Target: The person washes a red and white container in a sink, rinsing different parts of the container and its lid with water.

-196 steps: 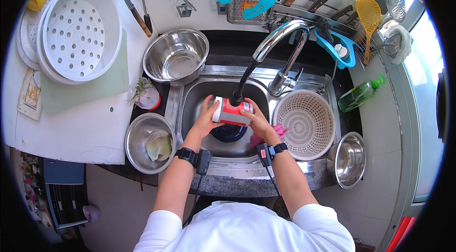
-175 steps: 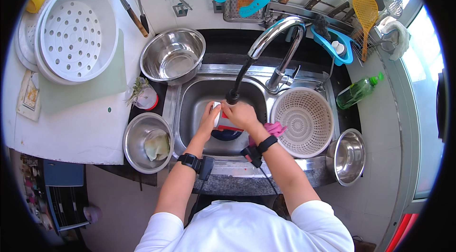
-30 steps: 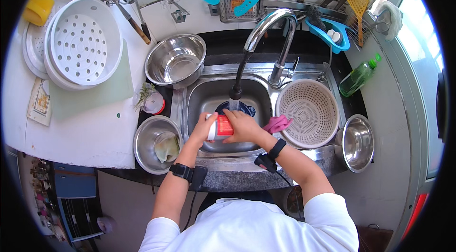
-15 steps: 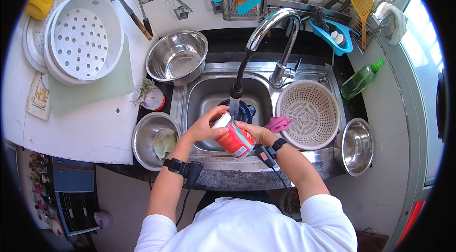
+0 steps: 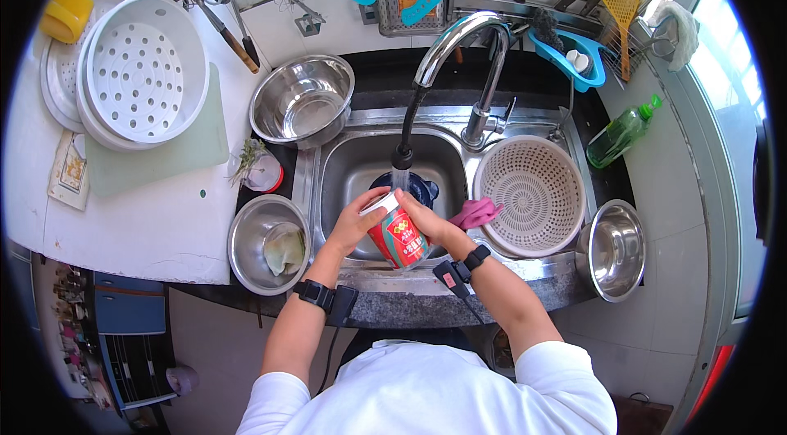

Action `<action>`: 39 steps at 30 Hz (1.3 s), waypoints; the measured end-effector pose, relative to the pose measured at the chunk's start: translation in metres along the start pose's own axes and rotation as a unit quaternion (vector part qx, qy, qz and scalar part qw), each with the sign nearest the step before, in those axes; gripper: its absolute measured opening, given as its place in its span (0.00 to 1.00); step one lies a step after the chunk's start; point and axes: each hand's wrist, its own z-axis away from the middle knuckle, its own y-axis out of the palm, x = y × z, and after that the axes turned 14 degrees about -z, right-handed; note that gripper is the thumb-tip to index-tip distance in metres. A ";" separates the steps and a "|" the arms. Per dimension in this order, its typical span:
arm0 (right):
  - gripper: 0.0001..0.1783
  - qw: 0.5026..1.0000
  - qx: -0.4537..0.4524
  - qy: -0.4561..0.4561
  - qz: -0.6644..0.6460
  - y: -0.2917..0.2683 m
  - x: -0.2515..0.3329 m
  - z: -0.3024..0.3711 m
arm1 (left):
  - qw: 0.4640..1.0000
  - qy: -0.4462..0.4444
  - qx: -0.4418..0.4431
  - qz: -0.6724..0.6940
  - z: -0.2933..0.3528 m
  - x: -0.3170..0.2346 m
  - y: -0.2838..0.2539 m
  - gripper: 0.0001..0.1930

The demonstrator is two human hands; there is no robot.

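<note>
My left hand (image 5: 351, 226) and my right hand (image 5: 424, 218) are both closed round a red paper-labelled can (image 5: 399, 240) with a white top and a green band. The can leans over the front of the steel sink (image 5: 348, 160). Water runs from the dark spout of the chrome faucet (image 5: 489, 22) close to the can's top; whether it strikes the can is hard to see. Behind the can, a dark blue object (image 5: 424, 191) lies in the sink, partly hidden. A pink cloth (image 5: 477, 213) hangs over the sink's right edge, beside my right hand.
A beige colander (image 5: 531, 197) sits right of the sink, with a steel bowl (image 5: 616, 250) beyond it. To the left are a steel basin (image 5: 302, 99) and a steel bowl holding something pale (image 5: 284, 250). A green bottle (image 5: 620, 138) stands far right.
The can has been turned in my hands, so a different side of its label shows. My right hand has shifted up towards the white top. Water keeps running.
</note>
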 end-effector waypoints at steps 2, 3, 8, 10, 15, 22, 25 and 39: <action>0.33 0.995 -0.002 0.080 -0.054 -0.003 0.002 0.005 | 0.999 0.017 0.020 0.020 0.001 -0.003 0.000 0.30; 0.34 0.988 0.010 0.120 -0.098 -0.009 -0.001 0.005 | 0.999 0.026 0.031 0.031 0.002 -0.006 0.001 0.31; 0.34 0.930 0.058 0.205 -0.300 -0.004 -0.005 0.033 | 0.996 0.082 0.003 0.036 0.003 -0.015 -0.003 0.32; 0.32 0.954 0.001 0.124 -0.272 -0.002 -0.008 0.038 | 0.993 0.106 -0.048 0.008 0.003 -0.012 -0.008 0.31; 0.22 0.951 -0.186 -0.193 0.157 -0.017 -0.027 0.005 | 0.988 0.057 -0.145 -0.012 -0.007 0.007 0.006 0.28; 0.23 0.666 -0.167 -0.348 0.638 0.003 -0.004 -0.028 | 0.955 -0.075 -0.282 0.051 -0.053 0.029 0.021 0.23; 0.32 0.571 -0.046 -0.427 0.700 -0.006 0.016 -0.020 | 0.941 -0.128 -0.289 0.120 -0.074 0.034 0.014 0.25; 0.28 0.964 0.072 0.153 0.205 -0.042 0.075 -0.061 | 0.977 -0.042 -0.131 0.164 -0.079 0.029 0.016 0.20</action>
